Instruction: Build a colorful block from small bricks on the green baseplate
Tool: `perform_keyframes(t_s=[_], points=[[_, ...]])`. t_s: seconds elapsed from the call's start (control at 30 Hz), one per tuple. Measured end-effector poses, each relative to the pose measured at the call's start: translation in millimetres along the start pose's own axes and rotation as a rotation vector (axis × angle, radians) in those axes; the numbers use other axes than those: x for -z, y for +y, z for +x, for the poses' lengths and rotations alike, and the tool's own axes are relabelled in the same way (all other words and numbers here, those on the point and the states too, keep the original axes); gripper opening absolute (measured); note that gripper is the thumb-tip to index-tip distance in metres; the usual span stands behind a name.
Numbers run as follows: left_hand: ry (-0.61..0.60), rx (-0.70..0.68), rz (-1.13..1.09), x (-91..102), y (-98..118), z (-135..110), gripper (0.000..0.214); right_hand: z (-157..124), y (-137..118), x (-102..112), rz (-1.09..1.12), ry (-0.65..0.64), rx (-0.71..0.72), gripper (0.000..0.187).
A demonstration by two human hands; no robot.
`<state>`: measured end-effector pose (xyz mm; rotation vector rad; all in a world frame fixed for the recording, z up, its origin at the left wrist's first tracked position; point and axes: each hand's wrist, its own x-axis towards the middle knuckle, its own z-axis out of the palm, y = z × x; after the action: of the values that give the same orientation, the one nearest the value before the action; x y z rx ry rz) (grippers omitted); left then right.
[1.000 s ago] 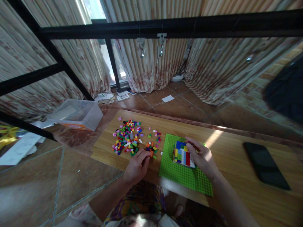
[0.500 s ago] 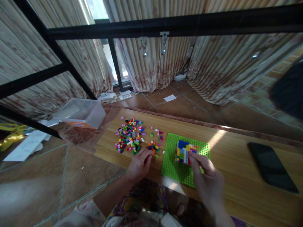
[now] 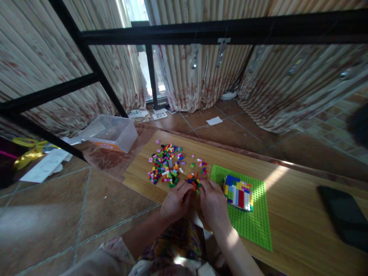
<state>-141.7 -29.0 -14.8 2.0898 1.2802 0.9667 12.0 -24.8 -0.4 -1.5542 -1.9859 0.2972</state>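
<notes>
My left hand [image 3: 176,201] is closed in a pinch at the near edge of a pile of small loose toy bricks [image 3: 168,161]. Whatever its fingertips hold is too small to make out. Close beside it, my right hand [image 3: 214,202] has its fingers curled and pressed together by a cluster of orange bricks [image 3: 193,180]; its fingertips' contents are hidden. To the right of that hand, a multicoloured block of joined bricks [image 3: 238,193] sits on a green studded baseplate [image 3: 253,226], touched by neither hand.
A wooden tabletop [image 3: 290,214] carries the bricks and baseplate. A dark phone [image 3: 343,214] lies on its right part. Past the left end stands a clear plastic bin [image 3: 115,132]. A black metal frame [image 3: 184,34] and striped curtains [image 3: 184,84] are beyond the table.
My right hand has left the brick block and moved left, beside my left hand. The block's near side now shows. The view has swung slightly, shifting everything to the right.
</notes>
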Motion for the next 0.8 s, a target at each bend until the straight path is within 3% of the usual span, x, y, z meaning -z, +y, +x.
perform_keyframes(t_s=[0.23, 0.43, 0.63, 0.8], points=[[-0.01, 0.009, 0.014, 0.3, 1, 0, 0.019, 7, 7, -9, -0.03, -0.04, -0.015, 0.025], [0.013, 0.008, 0.027, -1.1, 0, -1, 0.021, 4, 2, -6, 0.068, 0.027, -0.017, 0.026], [0.019, 0.006, 0.048, -2.3, -1, -1, 0.025, 3, -6, -6, 0.131, -0.078, 0.011, 0.025], [0.034, -0.008, 0.055, -2.3, -2, -1, 0.023, 7, -9, -3, 0.175, -0.056, -0.002, 0.022]])
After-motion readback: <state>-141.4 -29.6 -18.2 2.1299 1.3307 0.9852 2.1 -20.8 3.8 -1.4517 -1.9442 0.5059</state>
